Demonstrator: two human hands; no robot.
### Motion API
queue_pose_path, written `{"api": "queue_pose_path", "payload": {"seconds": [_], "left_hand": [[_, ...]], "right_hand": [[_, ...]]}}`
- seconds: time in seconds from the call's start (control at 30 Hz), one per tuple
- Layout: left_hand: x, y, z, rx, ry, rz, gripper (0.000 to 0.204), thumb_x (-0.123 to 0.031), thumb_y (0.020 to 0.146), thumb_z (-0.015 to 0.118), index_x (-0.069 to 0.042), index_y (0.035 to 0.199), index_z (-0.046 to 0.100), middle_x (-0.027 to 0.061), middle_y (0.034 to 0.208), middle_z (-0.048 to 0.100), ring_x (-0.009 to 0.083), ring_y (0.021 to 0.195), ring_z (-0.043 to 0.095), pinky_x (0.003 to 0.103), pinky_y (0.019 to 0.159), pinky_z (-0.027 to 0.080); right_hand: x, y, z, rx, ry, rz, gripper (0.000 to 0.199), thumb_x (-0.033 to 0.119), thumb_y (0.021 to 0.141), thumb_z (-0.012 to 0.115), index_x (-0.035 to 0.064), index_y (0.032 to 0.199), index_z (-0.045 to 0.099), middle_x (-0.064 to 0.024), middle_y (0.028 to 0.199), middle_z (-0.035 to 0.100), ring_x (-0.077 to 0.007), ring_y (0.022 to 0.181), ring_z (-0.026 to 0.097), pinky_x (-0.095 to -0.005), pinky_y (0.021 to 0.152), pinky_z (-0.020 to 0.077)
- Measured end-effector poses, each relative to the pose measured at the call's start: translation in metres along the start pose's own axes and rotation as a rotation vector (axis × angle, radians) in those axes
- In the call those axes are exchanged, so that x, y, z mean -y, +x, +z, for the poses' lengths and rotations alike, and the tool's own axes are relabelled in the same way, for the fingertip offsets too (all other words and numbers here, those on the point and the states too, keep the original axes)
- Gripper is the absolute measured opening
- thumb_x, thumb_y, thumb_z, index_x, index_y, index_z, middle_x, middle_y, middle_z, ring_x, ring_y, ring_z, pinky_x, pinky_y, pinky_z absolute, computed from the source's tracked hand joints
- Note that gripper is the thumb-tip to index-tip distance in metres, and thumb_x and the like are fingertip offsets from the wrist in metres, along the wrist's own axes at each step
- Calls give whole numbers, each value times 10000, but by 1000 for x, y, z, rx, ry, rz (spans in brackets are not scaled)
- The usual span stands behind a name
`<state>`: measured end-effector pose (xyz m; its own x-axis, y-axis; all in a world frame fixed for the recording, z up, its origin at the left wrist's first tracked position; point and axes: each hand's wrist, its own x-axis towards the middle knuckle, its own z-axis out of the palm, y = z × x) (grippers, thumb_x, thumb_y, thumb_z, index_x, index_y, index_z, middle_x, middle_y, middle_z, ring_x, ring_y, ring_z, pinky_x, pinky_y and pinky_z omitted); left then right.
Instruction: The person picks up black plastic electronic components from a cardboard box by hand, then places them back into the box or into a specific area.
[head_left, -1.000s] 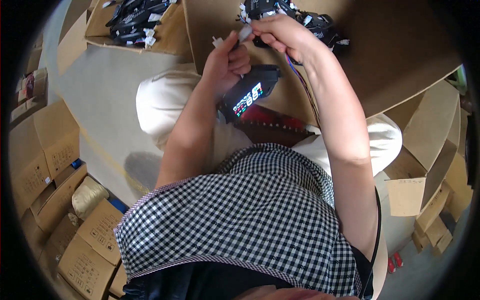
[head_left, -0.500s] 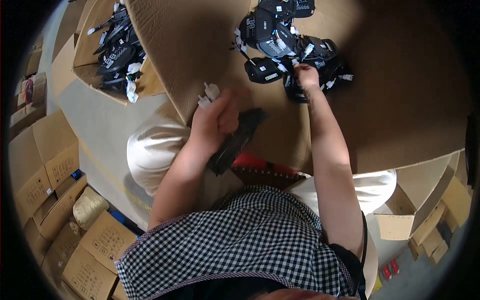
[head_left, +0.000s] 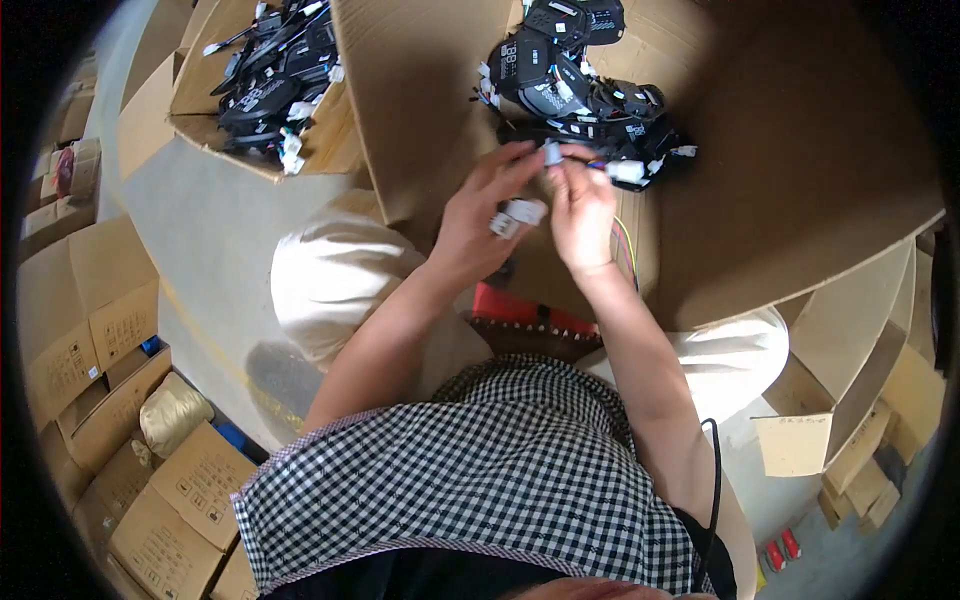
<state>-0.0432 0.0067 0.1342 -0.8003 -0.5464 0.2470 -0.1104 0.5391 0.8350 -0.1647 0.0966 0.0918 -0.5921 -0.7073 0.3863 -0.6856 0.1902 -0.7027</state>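
My left hand (head_left: 478, 218), a little blurred, is closed with white plug connectors (head_left: 518, 216) at its palm side. Its fingertips reach up to a small pale connector (head_left: 553, 153). That piece is pinched by my right hand (head_left: 583, 218), which is closed close beside the left. Another white connector (head_left: 627, 172) with coloured wires sticks out past the right fingers. Thin yellow and red wires (head_left: 628, 245) hang by the right wrist. Just beyond my hands lies a pile of black display units (head_left: 550, 90) with cables and white plugs. What sits beneath the left hand is mostly hidden.
The pile rests on a large cardboard surface (head_left: 780, 180). At the upper left, an open carton (head_left: 345, 140) holds more black units. Several cartons (head_left: 180, 490) stand at the lower left, beside a gold-coloured bag (head_left: 175, 410). An open box (head_left: 795, 445) is at the right.
My left hand has moved right and up, meeting my right hand, which has drawn back from the pile with a connector. The dark piece under my left hand is now mostly out of sight.
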Motion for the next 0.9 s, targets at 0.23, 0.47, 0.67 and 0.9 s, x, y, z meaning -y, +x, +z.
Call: {"api": "queue_pose_path", "payload": {"seconds": [0.23,0.47,0.67,0.9], "left_hand": [[-9,-13,10,421,-70,152,466,-140,723,684,-80,1175,588,116,1241,571,293,1113,568,371,956,435],[8,-26,22,501,-220,159,339,-162,722,700,-92,1050,646,82,1062,660,264,991,617,359,858,458],[1,-39,15,647,-243,194,245,-147,767,689,-72,997,651,74,834,653,263,793,612,378,738,449],[-5,-44,9,651,-65,242,266,-169,697,696,-94,947,642,64,816,641,260,800,610,384,723,443]], "right_hand": [[1,-65,-38,468,-216,-37,138,101,727,596,71,862,595,-158,714,626,-351,649,633,-433,574,509],[8,-87,-72,653,-268,-138,100,127,793,608,38,837,623,-151,732,628,-342,691,623,-426,636,507],[39,-100,-119,454,4,247,161,189,886,558,47,825,599,-132,751,623,-339,705,619,-431,626,491],[53,-108,-112,254,-293,-1,106,190,831,616,95,789,596,-72,660,569,-262,551,592,-377,491,470]]}}
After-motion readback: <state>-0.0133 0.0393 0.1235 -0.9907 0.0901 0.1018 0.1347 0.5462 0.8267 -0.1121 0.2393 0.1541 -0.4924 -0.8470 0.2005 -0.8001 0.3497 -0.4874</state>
